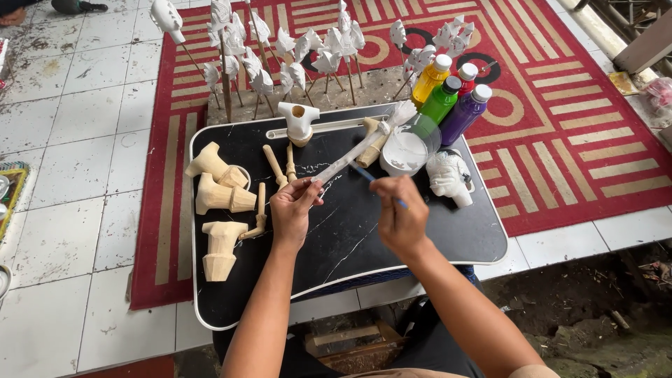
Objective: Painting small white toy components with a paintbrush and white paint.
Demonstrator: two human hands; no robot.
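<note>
Both forearms reached forward from the bottom of the view over the black lap tray (420,245). The left hand (292,210) was turned palm inward, its thumb and fingers pinching the lower end of a white-painted wooden arm piece (360,147), which slanted up to the right above the tray. The right hand (400,213) was curled with the knuckles up, fingers pressed together around a thin blue brush (367,175) whose tip met the piece. Just beyond stood a white paint cup (404,152) and a white carved head (449,176). Bare wooden torso pieces (218,189) lay to the left. Farther off stood paint bottles (451,94) and white parts on sticks (280,49).
</note>
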